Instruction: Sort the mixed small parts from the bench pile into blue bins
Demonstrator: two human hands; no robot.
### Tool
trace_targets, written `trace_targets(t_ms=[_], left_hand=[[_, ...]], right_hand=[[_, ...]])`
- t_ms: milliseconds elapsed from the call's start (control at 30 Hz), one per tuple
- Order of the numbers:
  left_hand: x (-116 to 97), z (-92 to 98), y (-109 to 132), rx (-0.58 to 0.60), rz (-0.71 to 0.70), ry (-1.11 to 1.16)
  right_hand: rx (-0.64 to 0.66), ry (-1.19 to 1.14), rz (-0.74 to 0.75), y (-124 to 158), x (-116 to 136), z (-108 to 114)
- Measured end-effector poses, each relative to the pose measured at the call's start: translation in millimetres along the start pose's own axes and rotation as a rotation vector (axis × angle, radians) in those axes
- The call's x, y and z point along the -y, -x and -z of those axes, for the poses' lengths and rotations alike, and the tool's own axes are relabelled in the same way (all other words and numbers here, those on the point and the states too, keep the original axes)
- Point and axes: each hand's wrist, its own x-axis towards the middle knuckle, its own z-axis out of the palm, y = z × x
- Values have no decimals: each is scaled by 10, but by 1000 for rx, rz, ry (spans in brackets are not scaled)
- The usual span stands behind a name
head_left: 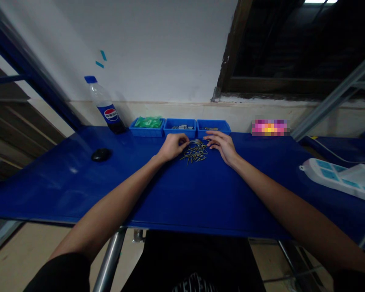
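Note:
A pile of several small metal pins (195,153) lies on the blue table top (182,190) between my hands. My left hand (172,146) rests at the pile's left edge with its fingers curled and pinched together; what they hold is too small to see. My right hand (222,145) lies on the table at the pile's right edge, fingers stretched out and apart, fingertips near the pins.
Three blue bins stand along the wall: left bin (147,126) with green bags, middle bin (180,127) with small parts, right bin (213,126). A cola bottle (106,106) and a black mouse (101,154) sit at left. A white power strip (340,178) lies at right.

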Motion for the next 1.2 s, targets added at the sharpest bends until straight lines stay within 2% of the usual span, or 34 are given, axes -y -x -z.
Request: trace_targets(t_ms=[133,233,367,567,700,800,900,967,1200], left_hand=[[-80,-32,-24,-110,57,233],[-106,-63,-31,-103,50,307],[-136,-97,-21,-76,44,340],[-187,-89,-4,-48,30,271],[-147,-49,-17,-31,11,103],[-101,-32,-39,76,-60,-15],[-90,-47,-65,222,-176,-82],[-102,-67,-79,272,-231,-126],[-57,-54,-79,264,-196,-210]], right_hand=[[92,126,46,-6,-49,-22],[200,184,56,1,-73,-21],[217,190,55,-1,-81,-2],[169,144,45,-6,-54,-8],[66,89,59,7,-12,-25],[12,18,64,13,20,-14],[31,-8,41,10,29,8],[50,1,30,5,22,19],[40,-32,0,20,39,7]])
